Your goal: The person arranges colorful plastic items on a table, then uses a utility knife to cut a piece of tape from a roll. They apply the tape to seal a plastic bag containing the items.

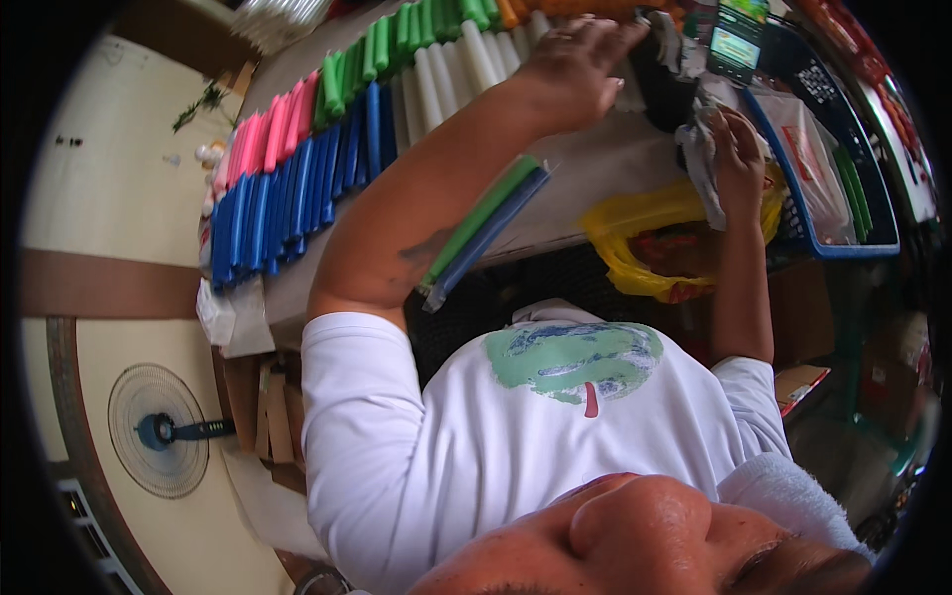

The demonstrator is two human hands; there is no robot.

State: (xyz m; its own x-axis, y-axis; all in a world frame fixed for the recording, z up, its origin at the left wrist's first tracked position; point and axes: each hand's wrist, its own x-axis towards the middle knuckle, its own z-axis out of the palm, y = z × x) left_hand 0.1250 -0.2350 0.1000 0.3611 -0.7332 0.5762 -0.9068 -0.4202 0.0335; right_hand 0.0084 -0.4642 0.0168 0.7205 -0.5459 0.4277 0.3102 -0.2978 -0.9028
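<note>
By the desk's (pixel 575 213) near edge, a green stick (pixel 493 205) and a blue one (pixel 493 231) are lying beside your left forearm. Toward the right edge, your right hand (pixel 736 154) is grasping crumpled grey material (pixel 699 159); your left hand (pixel 590 74) is hovering by a dark bundle (pixel 662 84), its grip unclear. White sticks (pixel 441 84) are lying beyond.

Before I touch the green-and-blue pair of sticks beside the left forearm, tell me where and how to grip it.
Grip the green-and-blue pair around the middle, across both sticks, coming from the right. They lie side by side, slim and slanting, so one pinch there should likely take both. The left forearm crowds the left side, while tabletop shows to the right.
</note>
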